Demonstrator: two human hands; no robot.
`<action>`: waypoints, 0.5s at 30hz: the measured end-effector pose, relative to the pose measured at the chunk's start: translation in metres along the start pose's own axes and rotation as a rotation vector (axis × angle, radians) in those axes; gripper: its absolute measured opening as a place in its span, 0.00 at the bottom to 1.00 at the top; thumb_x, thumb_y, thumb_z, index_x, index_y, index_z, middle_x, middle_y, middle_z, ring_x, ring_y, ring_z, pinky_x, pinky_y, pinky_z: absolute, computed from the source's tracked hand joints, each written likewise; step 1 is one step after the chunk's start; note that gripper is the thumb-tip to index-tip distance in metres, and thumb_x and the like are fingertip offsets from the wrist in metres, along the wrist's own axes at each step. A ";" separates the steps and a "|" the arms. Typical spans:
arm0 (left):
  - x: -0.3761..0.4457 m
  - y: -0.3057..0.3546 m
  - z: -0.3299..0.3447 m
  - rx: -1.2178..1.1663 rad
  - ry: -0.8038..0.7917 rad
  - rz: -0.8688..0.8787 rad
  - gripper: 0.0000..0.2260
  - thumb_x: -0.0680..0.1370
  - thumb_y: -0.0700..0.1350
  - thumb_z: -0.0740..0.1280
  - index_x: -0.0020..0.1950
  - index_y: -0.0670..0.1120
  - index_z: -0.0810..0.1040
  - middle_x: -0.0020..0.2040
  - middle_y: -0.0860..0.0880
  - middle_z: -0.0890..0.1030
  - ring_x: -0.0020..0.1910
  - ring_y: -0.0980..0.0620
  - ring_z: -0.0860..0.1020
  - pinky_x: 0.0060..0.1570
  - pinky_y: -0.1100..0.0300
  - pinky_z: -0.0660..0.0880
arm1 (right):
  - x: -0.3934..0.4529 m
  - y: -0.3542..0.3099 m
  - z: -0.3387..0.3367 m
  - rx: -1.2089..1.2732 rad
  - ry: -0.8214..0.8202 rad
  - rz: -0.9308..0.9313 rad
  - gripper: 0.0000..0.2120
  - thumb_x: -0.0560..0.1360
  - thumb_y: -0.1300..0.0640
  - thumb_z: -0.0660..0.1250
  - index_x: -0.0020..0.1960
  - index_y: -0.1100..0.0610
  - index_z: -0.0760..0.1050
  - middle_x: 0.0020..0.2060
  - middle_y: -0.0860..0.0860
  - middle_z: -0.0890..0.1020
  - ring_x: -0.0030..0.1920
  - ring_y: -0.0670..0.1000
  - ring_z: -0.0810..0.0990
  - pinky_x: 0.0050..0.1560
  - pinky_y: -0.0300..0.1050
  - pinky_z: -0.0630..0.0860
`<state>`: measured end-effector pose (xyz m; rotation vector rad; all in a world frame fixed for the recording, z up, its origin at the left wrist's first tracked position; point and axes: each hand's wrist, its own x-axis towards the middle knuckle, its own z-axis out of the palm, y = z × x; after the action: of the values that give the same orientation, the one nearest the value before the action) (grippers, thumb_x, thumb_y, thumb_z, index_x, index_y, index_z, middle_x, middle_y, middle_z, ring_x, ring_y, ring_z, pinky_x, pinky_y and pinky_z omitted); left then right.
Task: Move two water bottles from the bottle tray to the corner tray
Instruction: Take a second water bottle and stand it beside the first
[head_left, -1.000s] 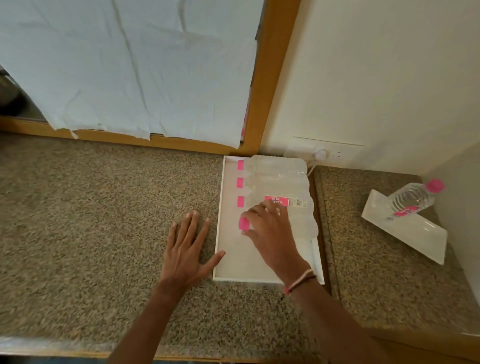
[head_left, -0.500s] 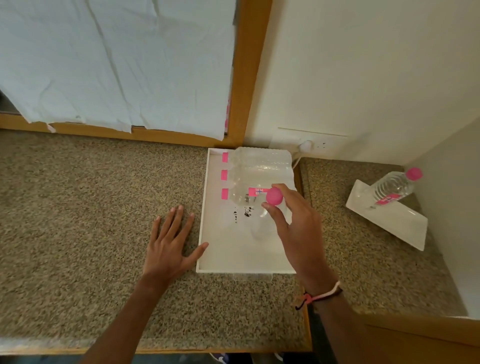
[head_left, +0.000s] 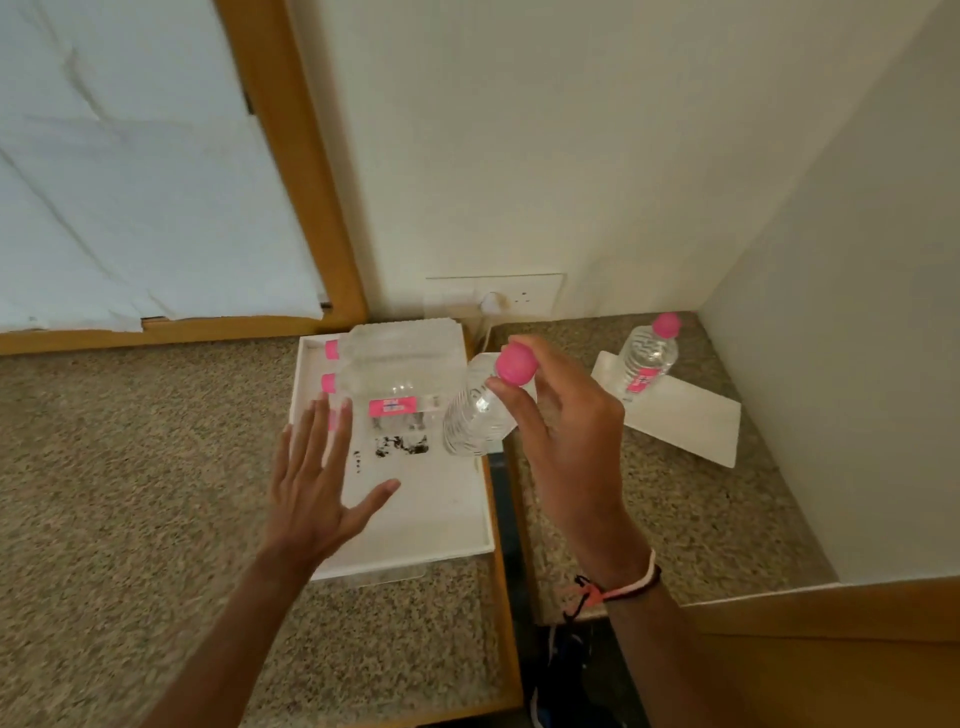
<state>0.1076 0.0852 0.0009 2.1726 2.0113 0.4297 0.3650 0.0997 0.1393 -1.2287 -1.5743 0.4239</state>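
Counter of speckled stone runs along the wall, broken by a dark gap at the right; a second stretch of the same stone fills the corner beyond that gap. A wooden frame with pale sheeting stands behind the left stretch, and a wall socket with a plug in it sits low on the wall above the gap.

Bottle tray — white, rectangular — lies on the left stretch, its right edge at the gap. Several clear bottles with pink caps lie on their sides across its far half; the near half is bare apart from dark marks on the floor of the tray.

Corner tray, white and set at an angle, lies on the corner stretch. One bottle stands upright on its far end, pink cap up, close to the side wall.

Left hand is spread flat, fingers apart, palm down over the tray's near-left edge, gripping nothing; whether it touches the tray cannot be told.

Right hand is raised over the gap, between the two trays, with a cord bracelet at the wrist. Its fingertips are pinched on the pink cap of a held bottle — the body hangs tilted below, over the right edge of the bottle tray, clear of the surface.
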 end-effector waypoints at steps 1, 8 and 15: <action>0.007 0.014 0.002 0.008 0.004 0.021 0.47 0.73 0.77 0.47 0.82 0.48 0.46 0.84 0.43 0.45 0.83 0.44 0.45 0.81 0.38 0.51 | 0.005 0.003 -0.011 -0.013 0.025 -0.009 0.19 0.77 0.52 0.70 0.65 0.60 0.78 0.51 0.54 0.85 0.49 0.41 0.79 0.52 0.37 0.80; 0.054 0.121 0.036 0.013 -0.019 0.132 0.48 0.73 0.77 0.50 0.82 0.47 0.47 0.83 0.41 0.47 0.83 0.43 0.46 0.80 0.37 0.54 | 0.039 0.039 -0.092 -0.027 0.136 0.075 0.17 0.76 0.55 0.73 0.63 0.57 0.78 0.53 0.43 0.82 0.55 0.42 0.81 0.56 0.43 0.82; 0.087 0.195 0.084 -0.032 -0.092 0.196 0.49 0.72 0.78 0.49 0.82 0.47 0.47 0.83 0.41 0.49 0.83 0.44 0.47 0.81 0.40 0.54 | 0.056 0.090 -0.166 -0.114 0.223 0.139 0.17 0.75 0.52 0.74 0.62 0.54 0.79 0.51 0.46 0.84 0.52 0.46 0.83 0.54 0.47 0.83</action>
<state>0.3241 0.1612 -0.0106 2.3332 1.7411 0.3758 0.5569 0.1340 0.1630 -1.4274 -1.3424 0.2773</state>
